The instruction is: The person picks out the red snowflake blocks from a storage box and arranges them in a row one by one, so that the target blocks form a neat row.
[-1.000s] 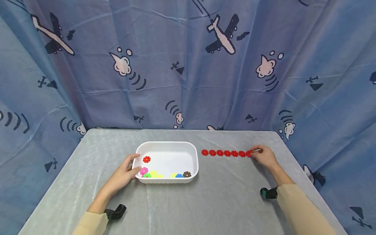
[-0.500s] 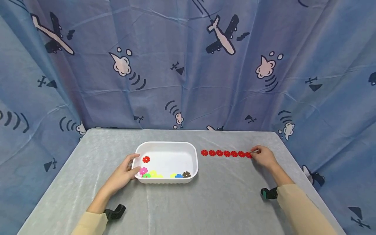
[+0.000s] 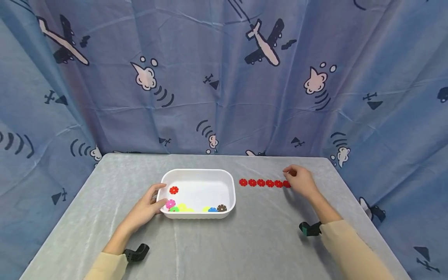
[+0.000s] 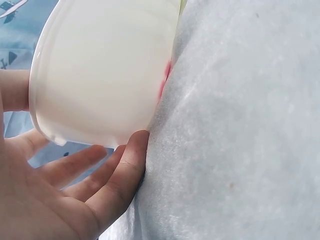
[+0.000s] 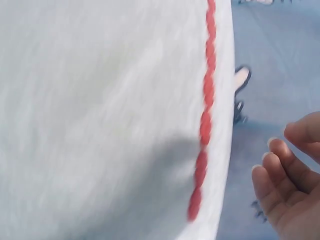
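Note:
My left hand (image 3: 144, 209) grips the left end of a white plastic tray (image 3: 201, 188), thumb over the rim. In the left wrist view, the other fingers lie against the outside wall of the tray (image 4: 100, 70) near the table. A row of several red flower-shaped discs (image 3: 261, 182) lies edge to edge right of the tray. My right hand (image 3: 301, 182) is raised above the row's right end and partly covers it in the head view. Its fingers are loosely bent with nothing between them, as the right wrist view shows beside the red discs (image 5: 205, 127).
Inside the tray lie a red disc (image 3: 174, 190), a pink disc (image 3: 170, 204), a brown disc (image 3: 222, 208), a blue disc (image 3: 212, 209) and yellow and green ones. A grey cloth covers the table (image 3: 224, 249). Behind it hangs a blue patterned curtain (image 3: 182, 97).
My right hand has let go of the disc at the row's right end, then risen and moved left over the row. The left hand and tray stay in place.

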A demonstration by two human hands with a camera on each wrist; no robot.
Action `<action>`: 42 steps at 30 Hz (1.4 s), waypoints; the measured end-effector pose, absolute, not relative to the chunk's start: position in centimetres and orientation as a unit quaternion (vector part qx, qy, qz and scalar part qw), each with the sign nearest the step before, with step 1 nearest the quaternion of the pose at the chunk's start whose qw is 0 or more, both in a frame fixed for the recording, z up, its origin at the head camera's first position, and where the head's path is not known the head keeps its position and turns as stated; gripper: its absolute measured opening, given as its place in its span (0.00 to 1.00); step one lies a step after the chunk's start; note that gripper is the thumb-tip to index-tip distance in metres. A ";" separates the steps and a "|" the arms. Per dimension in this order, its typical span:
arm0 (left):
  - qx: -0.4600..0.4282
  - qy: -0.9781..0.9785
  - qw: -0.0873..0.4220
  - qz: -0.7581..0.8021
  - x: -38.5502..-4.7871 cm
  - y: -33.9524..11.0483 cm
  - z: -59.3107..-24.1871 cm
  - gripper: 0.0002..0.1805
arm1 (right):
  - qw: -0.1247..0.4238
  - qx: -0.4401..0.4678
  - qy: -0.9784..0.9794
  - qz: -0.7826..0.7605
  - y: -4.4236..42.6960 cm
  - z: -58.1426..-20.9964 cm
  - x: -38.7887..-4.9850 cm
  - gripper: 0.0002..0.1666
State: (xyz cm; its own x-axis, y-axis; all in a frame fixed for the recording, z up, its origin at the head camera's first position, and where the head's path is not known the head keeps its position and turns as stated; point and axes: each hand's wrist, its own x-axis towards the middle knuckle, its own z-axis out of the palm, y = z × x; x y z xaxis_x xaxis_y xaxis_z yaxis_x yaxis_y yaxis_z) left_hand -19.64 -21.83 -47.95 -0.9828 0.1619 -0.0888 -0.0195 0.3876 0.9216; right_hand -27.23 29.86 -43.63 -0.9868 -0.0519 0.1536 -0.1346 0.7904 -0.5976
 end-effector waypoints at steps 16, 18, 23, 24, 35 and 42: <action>0.034 0.829 0.083 0.552 -19.9 -21.7 -48.1 0.30 | 0.085 0.134 -0.913 0.375 20.1 -42.1 -26.7 0.09; 0.035 0.827 0.084 0.555 -19.9 -21.7 -48.0 0.30 | 0.090 0.150 -0.908 0.382 18.9 -42.0 -26.4 0.08; 0.033 0.823 0.088 0.560 -19.8 -21.6 -48.0 0.31 | 0.095 0.174 -0.900 0.388 15.9 -42.0 -26.0 0.07; 0.033 0.823 0.089 0.561 -19.8 -21.7 -47.9 0.31 | 0.094 0.177 -0.900 0.388 15.4 -42.0 -26.0 0.07; 0.038 0.818 0.086 0.568 -19.7 -21.7 -47.5 0.31 | 0.052 0.208 -0.889 0.404 9.6 -42.1 -25.4 0.06; 0.040 0.812 0.086 0.576 -19.7 -21.6 -47.7 0.31 | 0.030 0.229 -0.882 0.410 6.6 -42.3 -25.5 0.07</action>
